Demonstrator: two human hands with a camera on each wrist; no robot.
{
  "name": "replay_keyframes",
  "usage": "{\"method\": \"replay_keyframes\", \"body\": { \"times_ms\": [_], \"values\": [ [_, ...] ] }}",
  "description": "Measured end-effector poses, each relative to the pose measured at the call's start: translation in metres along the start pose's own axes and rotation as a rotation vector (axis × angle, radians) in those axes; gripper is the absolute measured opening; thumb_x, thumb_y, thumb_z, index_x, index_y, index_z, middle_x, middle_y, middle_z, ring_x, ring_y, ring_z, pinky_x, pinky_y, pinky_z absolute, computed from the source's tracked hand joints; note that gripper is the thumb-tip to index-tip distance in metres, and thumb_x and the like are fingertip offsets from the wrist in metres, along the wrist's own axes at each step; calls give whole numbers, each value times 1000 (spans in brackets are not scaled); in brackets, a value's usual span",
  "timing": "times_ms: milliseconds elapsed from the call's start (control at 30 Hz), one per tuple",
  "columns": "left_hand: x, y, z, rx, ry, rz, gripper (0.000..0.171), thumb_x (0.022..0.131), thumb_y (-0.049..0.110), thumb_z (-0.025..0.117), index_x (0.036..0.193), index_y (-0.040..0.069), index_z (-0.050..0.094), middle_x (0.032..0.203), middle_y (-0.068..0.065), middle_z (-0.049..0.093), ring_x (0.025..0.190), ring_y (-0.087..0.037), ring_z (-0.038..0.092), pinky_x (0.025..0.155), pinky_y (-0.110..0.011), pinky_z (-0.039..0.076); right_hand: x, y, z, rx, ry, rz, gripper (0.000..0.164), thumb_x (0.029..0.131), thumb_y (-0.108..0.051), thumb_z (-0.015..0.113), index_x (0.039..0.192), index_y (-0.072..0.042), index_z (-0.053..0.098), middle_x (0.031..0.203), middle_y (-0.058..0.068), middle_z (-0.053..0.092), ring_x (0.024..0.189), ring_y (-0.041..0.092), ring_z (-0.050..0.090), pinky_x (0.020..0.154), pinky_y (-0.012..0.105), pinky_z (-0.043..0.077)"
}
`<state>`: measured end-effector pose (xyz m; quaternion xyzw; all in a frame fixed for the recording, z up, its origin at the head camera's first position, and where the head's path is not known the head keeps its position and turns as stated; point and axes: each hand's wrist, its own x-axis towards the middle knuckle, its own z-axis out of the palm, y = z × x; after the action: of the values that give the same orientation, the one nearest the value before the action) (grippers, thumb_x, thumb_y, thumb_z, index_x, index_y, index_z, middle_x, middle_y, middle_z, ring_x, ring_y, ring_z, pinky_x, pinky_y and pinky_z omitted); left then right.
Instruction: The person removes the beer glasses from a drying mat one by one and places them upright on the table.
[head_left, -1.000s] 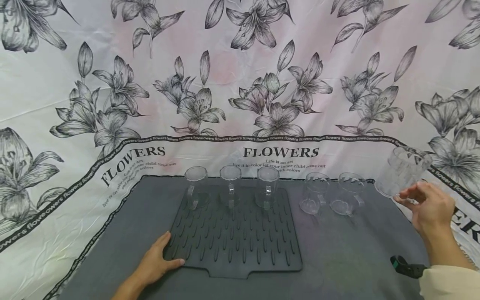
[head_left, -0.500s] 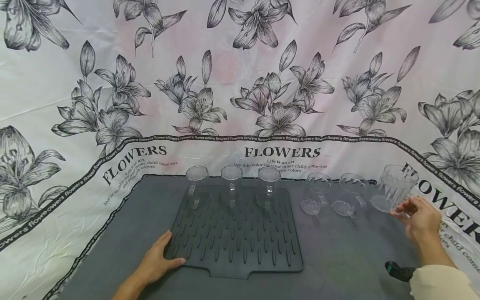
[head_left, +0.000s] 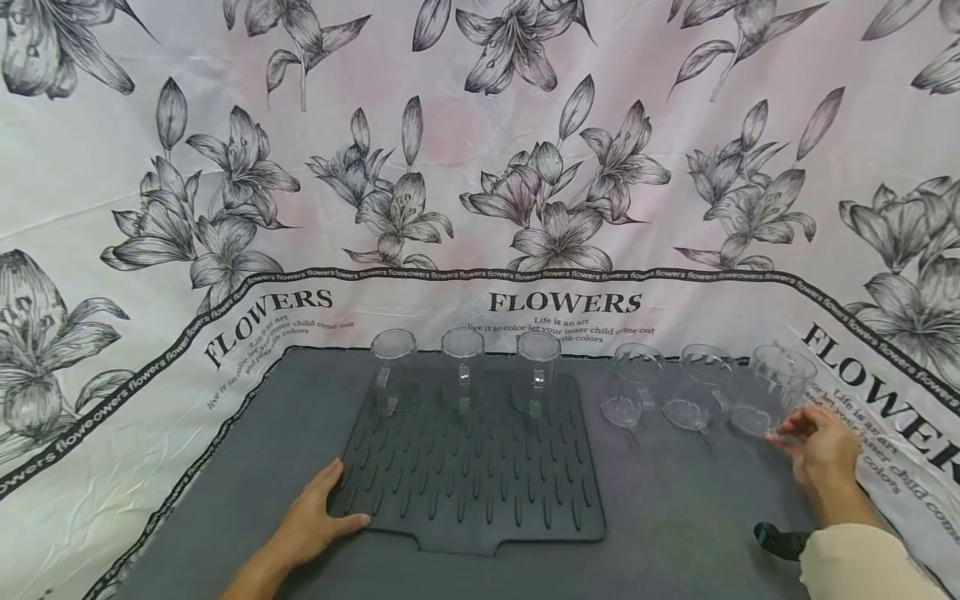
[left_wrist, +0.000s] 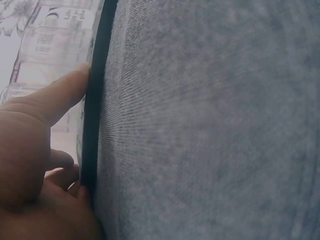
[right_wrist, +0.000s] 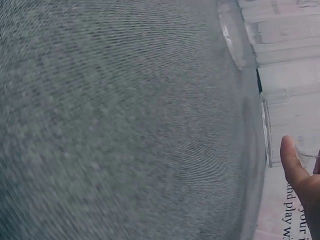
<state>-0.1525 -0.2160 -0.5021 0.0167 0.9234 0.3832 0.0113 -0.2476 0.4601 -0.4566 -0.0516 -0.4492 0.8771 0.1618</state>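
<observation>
In the head view my right hand [head_left: 821, 454] pinches the handle of a clear glass mug [head_left: 772, 387] at the right end of the back row. Its base is down at the grey table [head_left: 675, 517]. The right wrist view shows the thumb [right_wrist: 290, 155] against this mug [right_wrist: 280, 110]. My left hand [head_left: 307, 517] rests at the near left corner of a dark ridged drying mat [head_left: 472, 492], thumb along the front edge and fingers by the left side. In the left wrist view, the thumb [left_wrist: 70, 90] lies extended against the mat's edge [left_wrist: 95, 110].
Three clear glass mugs, left [head_left: 393, 375], middle [head_left: 462, 375] and right [head_left: 537, 375], stand along the mat's back. Two more, a nearer-mat one [head_left: 632, 387] and its neighbour [head_left: 697, 392], stand between mat and held mug. A floral cloth [head_left: 465, 200] hangs behind the table.
My right hand has brought the glass mug down and to the left, from above the table's right side to beside the other two. The left hand and mat stay in place.
</observation>
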Motion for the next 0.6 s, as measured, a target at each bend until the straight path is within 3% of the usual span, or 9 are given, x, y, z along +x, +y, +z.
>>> {"method": "replay_keyframes", "body": {
  "times_ms": [600],
  "values": [
    [1,-3,1,1,18,17,104,72,37,85,144,-14,29,151,-29,25,137,-48,20,106,-62,21,3,10,-10,-55,58,29,39,104,-10,37,74,-2,60,66,10,61,58,23,62,52,40,55]
  ]
}}
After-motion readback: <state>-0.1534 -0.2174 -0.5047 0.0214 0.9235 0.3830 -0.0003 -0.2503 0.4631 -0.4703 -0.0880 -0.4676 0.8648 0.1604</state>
